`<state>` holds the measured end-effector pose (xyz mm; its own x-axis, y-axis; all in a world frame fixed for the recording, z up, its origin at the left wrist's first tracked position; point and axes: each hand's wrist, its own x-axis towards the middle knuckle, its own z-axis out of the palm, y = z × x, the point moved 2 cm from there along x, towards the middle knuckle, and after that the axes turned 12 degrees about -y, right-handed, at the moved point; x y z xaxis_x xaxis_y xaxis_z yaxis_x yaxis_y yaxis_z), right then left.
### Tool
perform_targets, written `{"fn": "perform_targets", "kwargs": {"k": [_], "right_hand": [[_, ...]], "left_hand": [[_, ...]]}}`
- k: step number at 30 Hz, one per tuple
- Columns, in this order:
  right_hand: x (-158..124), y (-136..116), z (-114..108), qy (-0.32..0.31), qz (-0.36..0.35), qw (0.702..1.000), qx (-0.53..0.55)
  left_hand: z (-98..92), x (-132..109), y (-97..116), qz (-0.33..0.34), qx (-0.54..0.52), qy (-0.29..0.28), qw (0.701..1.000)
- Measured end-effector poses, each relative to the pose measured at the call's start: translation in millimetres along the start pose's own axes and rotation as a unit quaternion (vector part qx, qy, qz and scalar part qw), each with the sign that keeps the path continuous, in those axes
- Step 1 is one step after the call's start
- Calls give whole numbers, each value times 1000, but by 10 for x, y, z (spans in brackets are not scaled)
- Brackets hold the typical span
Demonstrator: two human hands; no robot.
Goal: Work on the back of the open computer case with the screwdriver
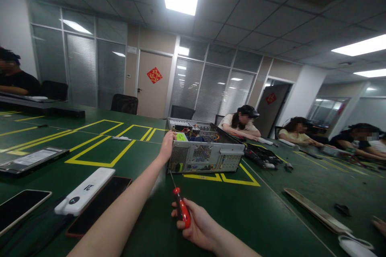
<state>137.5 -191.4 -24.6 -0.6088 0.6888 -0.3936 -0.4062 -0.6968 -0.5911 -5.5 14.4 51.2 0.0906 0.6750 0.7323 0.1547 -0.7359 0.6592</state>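
An opened desktop computer case (pixel 217 150) lies on its side on the green table, its rear panel facing me. Wires and parts show inside it. My left hand (pixel 167 144) grips the case's near left top corner, beside a yellow-green label (pixel 181 137); some fingers are hidden behind the edge. In my right hand (pixel 197 223) is a screwdriver (pixel 182 209) with a red and black handle. Its shaft points up and away, the tip at the lower left corner of the rear panel. Whether the tip sits in a screw is too small to tell.
At left on the table (pixel 144 209) are a hard drive (pixel 37 158), a white numbered device (pixel 86 190) with a cable, and two phones. A black bundle (pixel 262 156) lies right of the case. A long flat strip (pixel 316 209) is farther right. Several people sit around the table.
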Motion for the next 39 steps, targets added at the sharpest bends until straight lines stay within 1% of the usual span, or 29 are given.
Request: {"fn": "perform_targets", "kwargs": {"k": [2,6,10,17,21,25,31,36,39], "right_hand": [[-6,-4,-8,-6,3,1000,13],[-7,-4,-47,-1,-17,1000,19],[10,15,-76,-5,-10,1000,5],[32,36,-75,0,-22,1000,15],[40,40,-74,-21,-8,1000,10],[9,14,-60,-16,9,1000,19],[-21,0,-46,-1,-13,1000,9],[5,21,-53,-8,2,1000,13],[25,26,-66,-9,-11,1000,17]], "left_hand": [[-1,-2,14,9,-2,-3,1000],[8,-3,10,21,-3,1,1000],[17,-10,-21,10,-7,9,1000],[22,-16,-11,-5,-10,-6,1000],[20,-16,8,-6,-15,-4,1000],[20,-20,20,-9,-17,-5,1000],[18,-10,20,0,-13,-2,1000],[15,-15,11,3,-5,2,1000],[16,-19,0,-4,-2,6,1000]]}}
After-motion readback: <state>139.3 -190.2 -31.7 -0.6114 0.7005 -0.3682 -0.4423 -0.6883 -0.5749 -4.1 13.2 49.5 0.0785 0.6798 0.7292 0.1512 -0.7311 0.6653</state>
